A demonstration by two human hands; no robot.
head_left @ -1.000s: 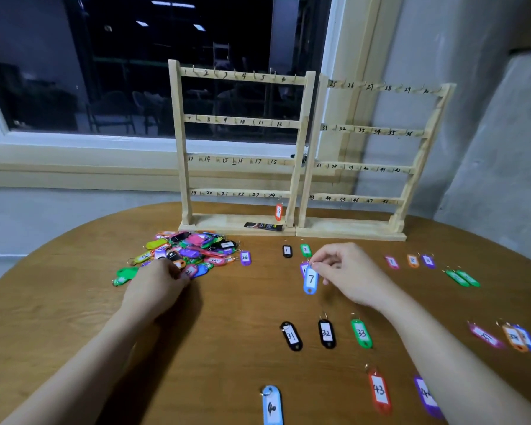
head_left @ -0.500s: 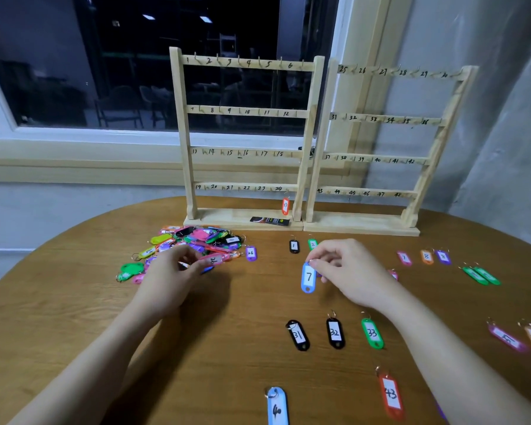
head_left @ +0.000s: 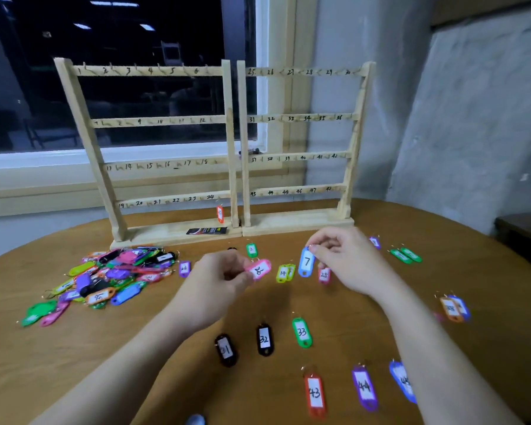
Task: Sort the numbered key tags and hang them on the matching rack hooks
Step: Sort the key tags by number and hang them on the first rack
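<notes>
While my right hand (head_left: 347,259) pinches the ring end of the blue tag numbered 7 (head_left: 306,261) just above the wooden tabletop (head_left: 135,348), my left hand (head_left: 218,277) pinches a pink tag (head_left: 259,269) whose number looks like an 8. Between those two tags lies a yellow-green pair (head_left: 285,273), and a pink tag marked 25 (head_left: 324,275) sits just below my right fingers. At 9 o'clock from my left hand spreads the unsorted pile of coloured tags (head_left: 111,277). At 6 o'clock lie the black 31 (head_left: 226,349), black 32 (head_left: 264,339) and green 33 (head_left: 302,332), with the red 43 (head_left: 314,394) nearer me. At 12 o'clock stand two wooden racks (head_left: 236,142) side by side; one red tag (head_left: 219,213) hangs at hook 24.
</notes>
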